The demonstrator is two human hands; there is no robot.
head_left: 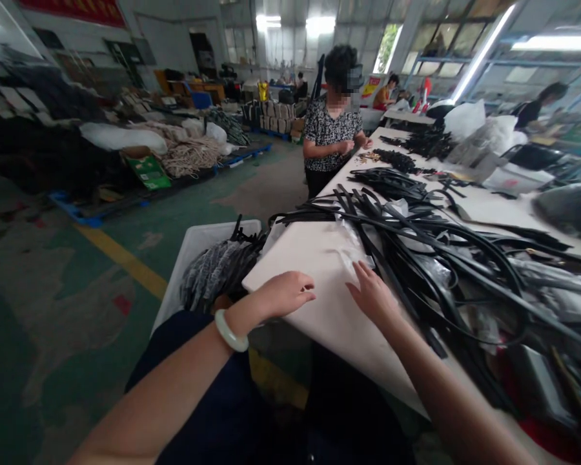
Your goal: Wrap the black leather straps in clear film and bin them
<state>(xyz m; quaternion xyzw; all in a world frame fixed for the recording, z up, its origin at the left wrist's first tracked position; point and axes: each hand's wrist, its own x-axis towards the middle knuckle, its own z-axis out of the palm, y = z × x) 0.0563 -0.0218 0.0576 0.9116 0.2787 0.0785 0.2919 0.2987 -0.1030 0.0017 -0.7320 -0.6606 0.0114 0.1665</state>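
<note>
The fingers of the left hand lie loosely curled and open on a white board, holding nothing, while the fingers of the right hand spread open, their tips at a crumpled clear plastic sheet without any visible grip on it. Just past those fingertips, a tangled heap of black strips covers the table, some of it running onto the board. Left of the left fingers sits a white bin holding a grey striped bundle, and a pale green bangle circles that wrist. Far ahead of the fingers, a co-worker stands at the table. Strips could snag on the bangle or fingers if tugged from the tangle, and loose ends near the board's edge could slide to the floor
</note>
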